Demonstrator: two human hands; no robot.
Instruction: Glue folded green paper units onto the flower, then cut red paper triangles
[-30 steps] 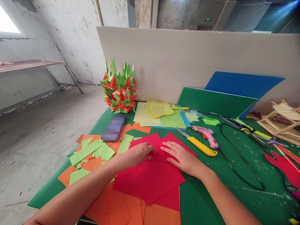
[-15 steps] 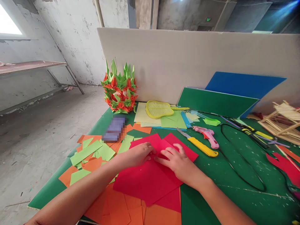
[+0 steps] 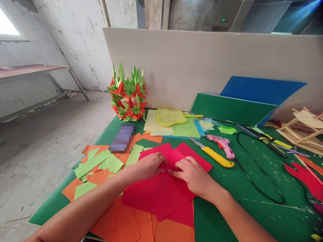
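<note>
Several sheets of red paper point(image 3: 156, 196) lie overlapping at odd angles in front of me. On their upper left part rests my left hand point(image 3: 151, 165), fingers curled in and closed at the red paper. My right hand point(image 3: 193, 174) bends over the right side of the sheets, its fingers drawn together against the paper. A small gap of red separates the two sets of fingertips. Exactly what each fingertip pinches is partly hidden. Under the red sheets are orange papers point(image 3: 174, 232).
Green and orange paper pieces point(image 3: 92, 164) are scattered at left. Beyond the sheets lie a yellow utility knife point(image 3: 218, 157), a pink glue gun point(image 3: 223, 145) with its cord, and a yellow fly swatter point(image 3: 170, 117). A folded-paper flower piece point(image 3: 128, 97) stands at the back.
My right hand's fingers, spread and raised before, have drawn together and down onto the red paper. My left hand has stayed nearly in place. The view has shifted slightly.
</note>
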